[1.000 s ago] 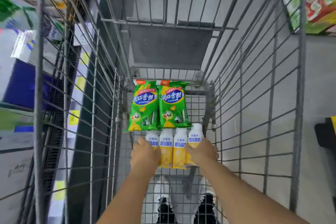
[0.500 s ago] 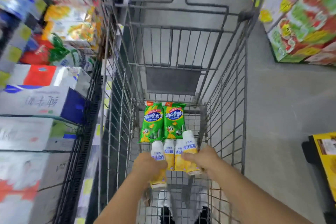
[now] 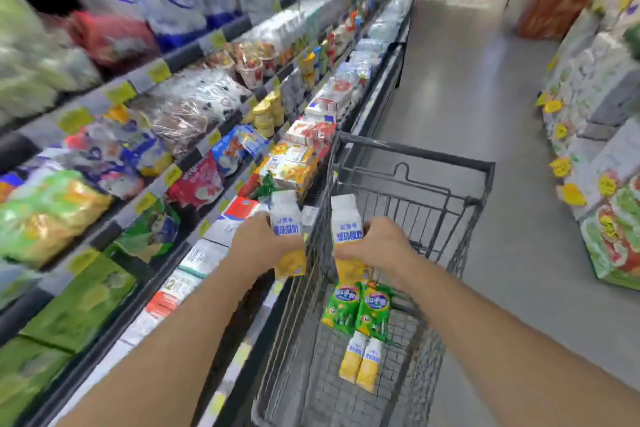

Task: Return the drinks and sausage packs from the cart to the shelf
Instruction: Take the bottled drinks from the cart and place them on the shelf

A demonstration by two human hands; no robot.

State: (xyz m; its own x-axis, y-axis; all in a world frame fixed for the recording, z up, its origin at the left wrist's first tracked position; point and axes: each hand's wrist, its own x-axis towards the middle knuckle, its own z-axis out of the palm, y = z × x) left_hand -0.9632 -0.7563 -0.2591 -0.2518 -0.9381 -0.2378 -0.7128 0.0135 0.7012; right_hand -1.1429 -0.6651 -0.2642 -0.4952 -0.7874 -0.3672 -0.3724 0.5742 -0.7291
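left hand (image 3: 258,244) wrapped round bottle (image 3: 286,234), already over shelf (image 3: 194,253) edge. right hand (image 3: 375,246) clutching second bottle (image 3: 348,236) above cart (image 3: 414,156). two bottles, sausage packs (image 3: 356,310) remain inside (shelf crowded): risk knocking cartons, fumbling both.

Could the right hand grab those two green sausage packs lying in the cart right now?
Probably not yet. The right hand is above the sausage packs with nothing between, but its fingers already grip a yogurt drink bottle, so it would need to put that down first.
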